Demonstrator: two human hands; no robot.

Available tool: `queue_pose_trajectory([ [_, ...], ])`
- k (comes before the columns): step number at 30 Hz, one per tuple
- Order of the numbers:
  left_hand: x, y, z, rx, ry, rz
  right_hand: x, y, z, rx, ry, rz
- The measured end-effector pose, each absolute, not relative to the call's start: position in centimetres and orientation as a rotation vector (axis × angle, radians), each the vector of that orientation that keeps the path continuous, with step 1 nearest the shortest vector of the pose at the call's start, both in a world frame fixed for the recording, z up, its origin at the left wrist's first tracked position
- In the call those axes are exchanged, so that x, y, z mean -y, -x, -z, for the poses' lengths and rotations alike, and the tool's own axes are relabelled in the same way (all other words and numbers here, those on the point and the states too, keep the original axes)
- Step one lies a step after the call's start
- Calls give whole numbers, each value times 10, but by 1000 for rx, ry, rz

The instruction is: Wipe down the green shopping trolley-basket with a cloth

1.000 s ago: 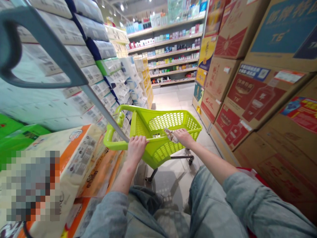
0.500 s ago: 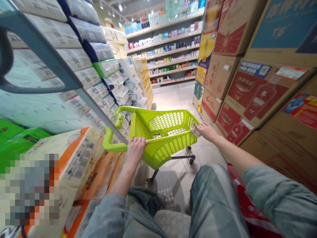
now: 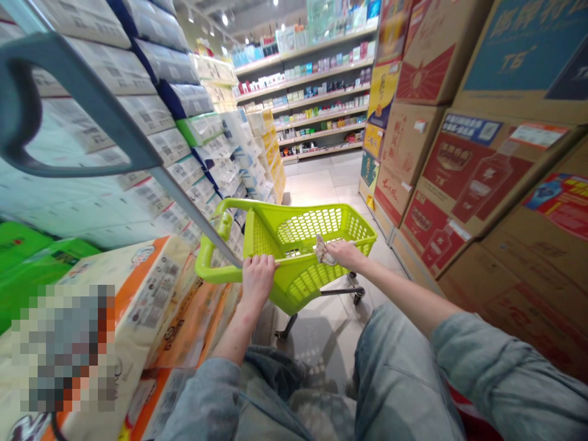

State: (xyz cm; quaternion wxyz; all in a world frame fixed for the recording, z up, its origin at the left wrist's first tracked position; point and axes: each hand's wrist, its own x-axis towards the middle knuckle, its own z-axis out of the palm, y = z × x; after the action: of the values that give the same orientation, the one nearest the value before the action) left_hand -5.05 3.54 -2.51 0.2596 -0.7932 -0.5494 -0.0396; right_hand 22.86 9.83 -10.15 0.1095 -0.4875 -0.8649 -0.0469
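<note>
Green cart (image 3: 298,288), twelve o'clock. Left hand (image 3: 258,275) at cart's seven, clamped over near rim (image 3: 296,261). Right hand (image 3: 343,253) at its four, clamped on crumpled cloth (image 3: 323,251) against that rim. Judged underway; portion done or left can't be told.

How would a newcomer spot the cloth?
Find the lime-green shopping cart mid-picture. At its near side, the person's right grip holds the crumpled cloth. Its pale, mottled, bunched folds stand out against the cart's bright green plastic.
</note>
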Motion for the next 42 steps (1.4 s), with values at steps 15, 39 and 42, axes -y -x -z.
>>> queue_pose_trajectory([
  [15,-35,51,30,1448,2218,175,-85,-142,70,2495,1367,-76],
  [39,-28,91,15,1698,1948,1018,-92,-150,74,2234,1492,-385],
  [42,-28,89,16,1748,1914,890,-92,-149,73,2259,1496,-336],
])
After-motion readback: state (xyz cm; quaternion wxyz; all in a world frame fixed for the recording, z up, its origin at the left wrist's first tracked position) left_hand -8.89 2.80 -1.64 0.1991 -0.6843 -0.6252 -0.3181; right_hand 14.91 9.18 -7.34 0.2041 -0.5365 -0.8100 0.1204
